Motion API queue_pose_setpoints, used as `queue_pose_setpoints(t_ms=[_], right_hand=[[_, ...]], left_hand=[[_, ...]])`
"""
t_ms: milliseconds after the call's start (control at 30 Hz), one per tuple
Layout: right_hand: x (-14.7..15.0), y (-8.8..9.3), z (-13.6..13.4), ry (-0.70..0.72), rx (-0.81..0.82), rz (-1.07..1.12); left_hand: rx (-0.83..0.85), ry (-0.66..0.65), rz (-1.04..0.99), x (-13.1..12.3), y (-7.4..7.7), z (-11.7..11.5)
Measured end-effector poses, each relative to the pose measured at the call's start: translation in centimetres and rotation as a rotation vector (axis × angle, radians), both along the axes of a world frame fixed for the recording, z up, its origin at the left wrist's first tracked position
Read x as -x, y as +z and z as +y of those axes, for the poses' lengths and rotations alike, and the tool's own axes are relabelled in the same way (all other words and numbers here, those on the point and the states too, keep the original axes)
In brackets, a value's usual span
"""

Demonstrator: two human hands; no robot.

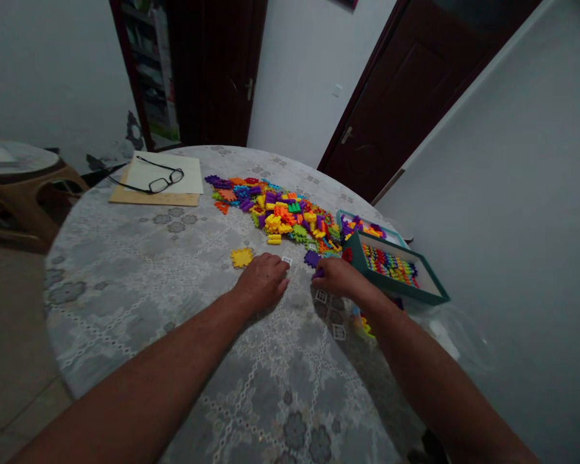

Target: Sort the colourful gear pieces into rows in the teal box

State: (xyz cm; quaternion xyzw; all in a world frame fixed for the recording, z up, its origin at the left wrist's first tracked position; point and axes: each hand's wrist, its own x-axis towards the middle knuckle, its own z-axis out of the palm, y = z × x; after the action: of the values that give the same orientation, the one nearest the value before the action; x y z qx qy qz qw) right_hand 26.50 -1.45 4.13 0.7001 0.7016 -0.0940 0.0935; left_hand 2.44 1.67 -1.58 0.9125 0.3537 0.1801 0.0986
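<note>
My left hand [263, 280] rests palm down on the round table [140, 277], fingers curled, with its fingertips on a small white piece [287, 261]. A flat yellow piece [242, 258] lies just left of it. My right hand [336, 278] is closed in a pinch on a small purple piece [318, 273]; another purple piece [312, 258] lies just above it. Small white square pieces [321, 296] lie on the cloth below my right hand. A heap of coloured plastic building pieces [280, 209] spreads across the table beyond both hands.
A teal box [396, 267] with a picture of the pieces stands tilted at the right table edge, its other half [367, 225] behind it. Glasses [159, 182] lie on paper over a board at the far left. A stool [24, 193] stands left; dark doors behind.
</note>
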Motion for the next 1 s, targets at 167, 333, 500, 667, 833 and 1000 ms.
queue_pose_setpoints(t_ms=[167, 333, 500, 667, 833, 1000], right_hand=[[2.1, 0.9, 1.8, 0.131, -0.21, 0.182], [5.6, 0.3, 6.2, 0.239, -0.41, 0.338], [7.8, -2.0, 9.5, 0.259, -0.327, 0.249], [7.8, -3.0, 9.6, 0.226, -0.299, 0.193], [7.3, -2.4, 9.3, 0.269, -0.24, 0.139], [7.7, -1.3, 8.8, 0.288, -0.186, 0.123]], left_hand=[[-0.017, 0.003, 0.008, 0.0, 0.1, -0.3], [-0.026, 0.023, 0.039, 0.1, 0.2, -0.2], [-0.024, 0.059, 0.05, 0.2, 0.5, 0.0], [-0.043, 0.056, 0.041, 0.3, 0.4, 0.1], [-0.064, 0.059, 0.056, 0.4, 0.4, 0.2], [-0.074, 0.032, 0.049, 0.5, 0.5, 0.1]])
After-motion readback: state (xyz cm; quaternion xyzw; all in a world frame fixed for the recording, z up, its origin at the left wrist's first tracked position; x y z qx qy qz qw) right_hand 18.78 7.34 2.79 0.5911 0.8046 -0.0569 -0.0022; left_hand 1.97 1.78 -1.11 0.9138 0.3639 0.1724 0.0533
